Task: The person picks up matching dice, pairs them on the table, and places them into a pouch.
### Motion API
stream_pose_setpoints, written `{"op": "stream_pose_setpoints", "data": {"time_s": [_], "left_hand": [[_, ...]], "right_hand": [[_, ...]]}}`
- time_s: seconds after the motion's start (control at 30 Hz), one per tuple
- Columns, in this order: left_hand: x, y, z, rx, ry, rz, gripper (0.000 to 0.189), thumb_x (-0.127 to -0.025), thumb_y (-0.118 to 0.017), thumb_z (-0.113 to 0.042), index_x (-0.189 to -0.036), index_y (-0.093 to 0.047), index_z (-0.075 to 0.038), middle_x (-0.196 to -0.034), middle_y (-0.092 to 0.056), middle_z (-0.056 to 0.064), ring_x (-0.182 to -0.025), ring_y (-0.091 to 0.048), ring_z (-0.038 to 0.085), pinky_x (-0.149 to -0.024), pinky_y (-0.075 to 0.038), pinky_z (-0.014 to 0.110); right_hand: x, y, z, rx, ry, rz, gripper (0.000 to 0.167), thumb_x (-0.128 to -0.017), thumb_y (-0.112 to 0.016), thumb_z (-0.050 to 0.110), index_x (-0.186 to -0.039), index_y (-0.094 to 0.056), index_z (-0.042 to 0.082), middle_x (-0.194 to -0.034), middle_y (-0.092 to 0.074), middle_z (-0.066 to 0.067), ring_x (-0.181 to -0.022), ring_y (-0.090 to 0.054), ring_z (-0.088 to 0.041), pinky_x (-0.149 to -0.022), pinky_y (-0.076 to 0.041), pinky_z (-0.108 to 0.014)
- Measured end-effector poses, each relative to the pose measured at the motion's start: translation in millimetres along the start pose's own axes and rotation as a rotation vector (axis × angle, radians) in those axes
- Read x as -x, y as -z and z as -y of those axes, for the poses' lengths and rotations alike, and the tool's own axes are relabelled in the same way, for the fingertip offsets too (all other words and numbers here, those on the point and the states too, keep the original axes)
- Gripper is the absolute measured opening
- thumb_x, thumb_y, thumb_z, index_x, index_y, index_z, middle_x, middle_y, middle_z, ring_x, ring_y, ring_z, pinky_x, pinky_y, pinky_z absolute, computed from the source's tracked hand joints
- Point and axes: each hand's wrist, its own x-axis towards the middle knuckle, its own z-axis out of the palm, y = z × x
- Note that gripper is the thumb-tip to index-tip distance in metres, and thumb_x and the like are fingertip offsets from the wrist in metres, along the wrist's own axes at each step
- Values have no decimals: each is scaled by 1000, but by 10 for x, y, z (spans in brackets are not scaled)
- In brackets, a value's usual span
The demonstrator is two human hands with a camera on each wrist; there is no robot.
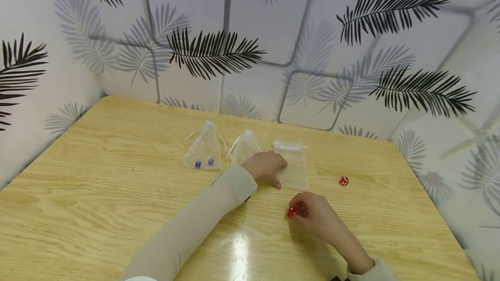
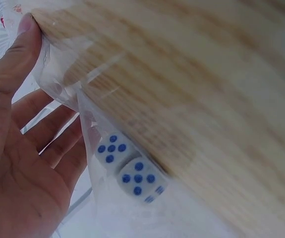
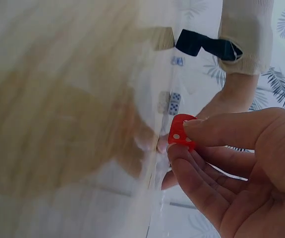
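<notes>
The red die was off the tabletop, pinched between the thumb and fingers of my right hand, on the near side of the flat mesh bag and just short of its lower edge. My left hand was clasped round nothing: its fingers were loosely spread over the flat bag's left edge, thumb well apart from the rest. Whether the thumb pressed on the mesh I couldn't tell.

A second red die lay loose just to the right of the flat bag. No dice showed inside the flat bag, and its mouth lay straight across, ungathered.

Just to the left of it was the middle bag, gathered at the neck and partly hidden by my left hand; the white dice with blue pips sat behind mesh, in that bag as far as I could judge. Farther left of the flat bag, the drawn-up left bag held two blue dice.

So I'd have called two bags done and the red pair left, neither die bagged yet.

Under it all ran the wooden table; beyond the flat bag rose the leaf-patterned wall.
</notes>
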Motion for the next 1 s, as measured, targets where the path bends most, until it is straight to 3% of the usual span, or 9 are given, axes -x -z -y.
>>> {"op": "stream_pose_setpoints", "data": {"time_s": [0.33,0.6,0.87,1.0], "left_hand": [[-20,-39,12,-16,-13,-30,64,-79,-75,-42,-135,-54,-17,-136,-56,-3,-126,-50,19,-105,-41,33],[3,-51,11,4,-8,-11,67,-81,-74,-41,-139,-50,-17,-141,-51,-4,-131,-47,18,-109,-37,31],[5,-74,4,-14,-12,-15,67,-81,-73,-42,-139,-50,-17,-140,-52,-4,-130,-47,17,-108,-37,29],[-1,-56,23,-21,-8,-28,67,-80,-74,-42,-138,-51,-17,-140,-53,-4,-129,-47,16,-108,-37,29]], "right_hand": [[-4,-83,92,-12,74,91,16,-74,-69,-6,-82,-65,8,-77,-64,2,-69,-54,-2,-61,-48,-20],[-4,-116,62,-29,102,149,20,-73,-69,-6,-81,-64,11,-77,-61,6,-69,-52,0,-61,-47,-19],[5,-102,51,-52,100,186,20,-73,-69,-4,-83,-64,12,-79,-62,7,-70,-53,-1,-62,-47,-20],[-17,-53,27,-46,102,164,19,-73,-69,-4,-86,-64,10,-82,-64,4,-73,-59,-6,-64,-50,-21]]}}
